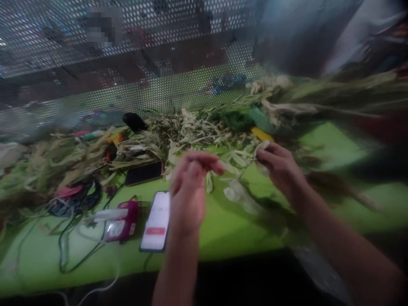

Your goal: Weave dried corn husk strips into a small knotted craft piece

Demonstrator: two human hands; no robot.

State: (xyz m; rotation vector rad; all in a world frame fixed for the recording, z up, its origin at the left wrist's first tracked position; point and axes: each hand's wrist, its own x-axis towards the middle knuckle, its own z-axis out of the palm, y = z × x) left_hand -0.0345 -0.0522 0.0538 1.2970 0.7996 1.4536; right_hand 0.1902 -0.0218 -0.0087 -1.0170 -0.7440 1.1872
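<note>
A: Clock centre taken midway between the person's two hands, 12 at the far side. State of each?
B: Apart from one another. Right hand, at 3 o'clock, thumb and fingers closed on a pale corn husk piece. Left hand, at 9 o'clock, fingers bent towards the right; blurred, so I cannot tell whether it grips anything.
A: Nearest to the hands?
B: A loose, whitish husk at 6 o'clock, on the green tabletop. Beyond the left hand, between 10 and 11, a heap of shredded husk strips, tangled and dry.
A: Right of that?
B: Yellow object between 1 and 2, kind unclear, next to a green net. Long leafy stalks at 2 o'clock, smeared.
A: Left side?
B: Lit phone at 8 o'clock, screen up, partly behind the left forearm. Dark phone at 9, beside the heap. Magenta device between 8 and 9, near the lit phone.
A: Far side?
B: Perforated panel from 10 to 12, standing behind the heap.
</note>
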